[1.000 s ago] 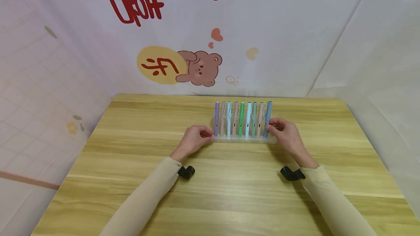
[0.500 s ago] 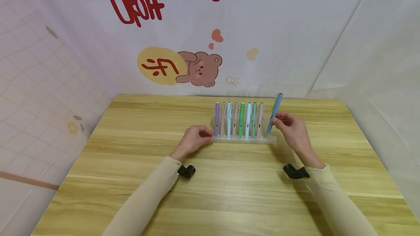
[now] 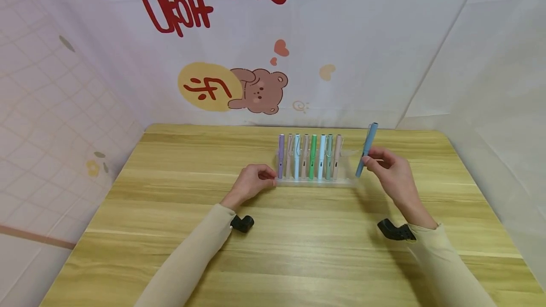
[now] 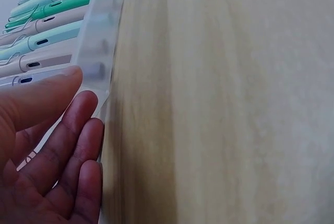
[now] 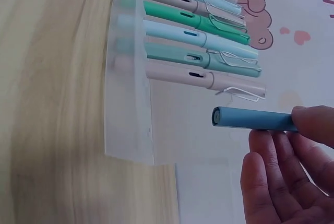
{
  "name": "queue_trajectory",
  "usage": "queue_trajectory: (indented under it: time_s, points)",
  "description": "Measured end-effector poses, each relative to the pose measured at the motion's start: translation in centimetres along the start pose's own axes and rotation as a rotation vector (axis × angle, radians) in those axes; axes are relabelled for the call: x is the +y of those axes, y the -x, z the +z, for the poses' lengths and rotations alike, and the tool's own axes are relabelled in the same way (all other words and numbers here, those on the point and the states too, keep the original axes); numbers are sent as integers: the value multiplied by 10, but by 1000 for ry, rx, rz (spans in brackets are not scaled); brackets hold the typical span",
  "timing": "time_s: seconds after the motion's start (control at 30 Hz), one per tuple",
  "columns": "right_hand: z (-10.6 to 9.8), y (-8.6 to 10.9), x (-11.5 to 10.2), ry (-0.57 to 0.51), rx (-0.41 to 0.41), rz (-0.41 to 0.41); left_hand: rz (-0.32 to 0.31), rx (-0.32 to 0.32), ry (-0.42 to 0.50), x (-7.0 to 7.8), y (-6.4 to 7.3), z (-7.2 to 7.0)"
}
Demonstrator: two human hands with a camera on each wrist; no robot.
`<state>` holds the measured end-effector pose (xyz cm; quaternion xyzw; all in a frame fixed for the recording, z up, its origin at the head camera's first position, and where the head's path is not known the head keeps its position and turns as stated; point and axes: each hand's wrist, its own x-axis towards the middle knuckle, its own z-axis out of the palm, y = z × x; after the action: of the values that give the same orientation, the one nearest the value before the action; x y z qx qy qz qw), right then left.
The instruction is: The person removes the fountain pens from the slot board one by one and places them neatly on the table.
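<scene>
A clear pen stand (image 3: 313, 183) holds a row of upright capped fountain pens, among them a purple pen (image 3: 281, 155) at the left end, a green pen (image 3: 313, 155) and a beige pen (image 3: 337, 158) at the right end of the row. My left hand (image 3: 251, 183) holds the stand's left end by its lower corner, thumb and fingers around it; the exact contact is partly hidden. Off the right end, my right hand (image 3: 394, 174) pinches a blue pen (image 3: 369, 141) between thumb and fingers. That pen tilts, top to the right, apart from the stand.
The wooden table (image 3: 298, 250) extends in front of the stand and to both sides. A pale wall cloth (image 3: 362, 37) with a printed bear stands behind the table's back edge. Black wrist mounts (image 3: 243, 224) sit on both sleeves.
My right hand has lifted the blue pen out of the stand's right end and carried it to the right. The left hand stays at the stand's left end.
</scene>
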<state>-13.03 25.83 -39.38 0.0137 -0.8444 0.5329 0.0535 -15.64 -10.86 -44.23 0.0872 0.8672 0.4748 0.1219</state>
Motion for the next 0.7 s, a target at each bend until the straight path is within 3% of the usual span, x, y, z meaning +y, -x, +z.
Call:
queue_trajectory:
  time_s: [0.3, 0.7]
  points:
    - [-14, 12, 11, -3, -7, 6, 0, 0, -8, 1, 0, 1]
    - [-30, 23, 29, 76, -64, 55, 10, 15, -18, 1, 2, 2]
